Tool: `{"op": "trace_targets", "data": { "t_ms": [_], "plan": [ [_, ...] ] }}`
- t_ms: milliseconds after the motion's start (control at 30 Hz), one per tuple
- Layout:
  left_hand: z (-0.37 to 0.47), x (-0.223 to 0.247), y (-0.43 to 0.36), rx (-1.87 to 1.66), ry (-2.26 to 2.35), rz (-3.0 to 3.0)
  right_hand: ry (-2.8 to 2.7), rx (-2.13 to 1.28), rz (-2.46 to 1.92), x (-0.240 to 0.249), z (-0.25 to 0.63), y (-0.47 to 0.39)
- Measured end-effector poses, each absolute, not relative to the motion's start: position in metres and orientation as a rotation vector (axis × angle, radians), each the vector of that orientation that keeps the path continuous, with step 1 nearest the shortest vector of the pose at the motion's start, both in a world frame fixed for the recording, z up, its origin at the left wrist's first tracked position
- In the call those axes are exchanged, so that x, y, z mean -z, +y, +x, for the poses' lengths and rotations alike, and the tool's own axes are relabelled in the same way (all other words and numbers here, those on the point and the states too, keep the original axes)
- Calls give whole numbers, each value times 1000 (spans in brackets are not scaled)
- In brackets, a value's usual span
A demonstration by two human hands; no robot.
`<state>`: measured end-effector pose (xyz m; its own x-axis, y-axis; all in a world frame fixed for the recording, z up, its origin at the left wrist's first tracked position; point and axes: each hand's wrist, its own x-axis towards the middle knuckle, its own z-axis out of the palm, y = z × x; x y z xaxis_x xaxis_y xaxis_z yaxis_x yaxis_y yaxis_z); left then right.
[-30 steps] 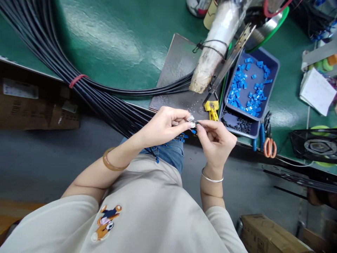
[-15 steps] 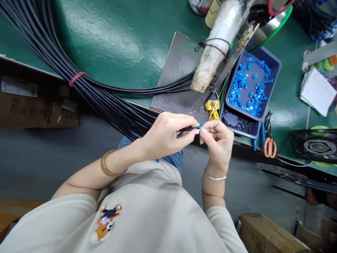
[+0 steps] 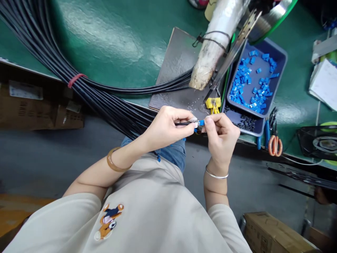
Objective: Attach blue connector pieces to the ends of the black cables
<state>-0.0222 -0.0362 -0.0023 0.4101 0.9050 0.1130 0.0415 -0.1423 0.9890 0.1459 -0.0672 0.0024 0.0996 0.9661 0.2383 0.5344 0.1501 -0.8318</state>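
Note:
My left hand (image 3: 170, 128) is closed, with thumb and fingertips pinching a black cable (image 3: 181, 123) close to its end. Its end meets a small blue connector (image 3: 201, 122), with a whitish bit between the two. My right hand (image 3: 222, 135) has thumb and forefinger pressed together at the connector's right end; its other fingers curl in. Another bit of blue shows just under the left fingertips. Running in from the left, a thick bundle of black cables (image 3: 105, 109), tied with a red band (image 3: 76, 80), passes behind my left hand.
A blue-grey bin (image 3: 283, 66) of blue connectors stands right, above a tray of small black parts (image 3: 244, 121). A wrapped white tube (image 3: 210, 45) and metal arm (image 3: 234, 52) overhang a dark board (image 3: 173, 66). Orange-handled scissors (image 3: 275, 146) and a yellow tool (image 3: 213, 103) lie near.
My right hand has shifted slightly right, and more of the blue connector now shows between my hands. The thin wire above the right hand shows less. The view has shifted a little.

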Motion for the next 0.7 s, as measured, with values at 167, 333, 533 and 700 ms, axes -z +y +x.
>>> {"op": "trace_targets", "data": {
  "t_ms": [167, 333, 533, 700],
  "plan": [
    [-21, 3, -35, -943, 888, 1507, -1549, -638, -1511, -4, 145, -67],
    [-21, 4, -33, -920, 854, 1465, -1508, -712, -1492, -3, 145, -66],
    [-23, 3, -32, -913, 843, 1498, -1485, -779, -1464, -3, 144, -64],
    [-25, 3, -32, -899, 838, 1489, -1479, -795, -1460, -3, 143, -63]
  ]
}}
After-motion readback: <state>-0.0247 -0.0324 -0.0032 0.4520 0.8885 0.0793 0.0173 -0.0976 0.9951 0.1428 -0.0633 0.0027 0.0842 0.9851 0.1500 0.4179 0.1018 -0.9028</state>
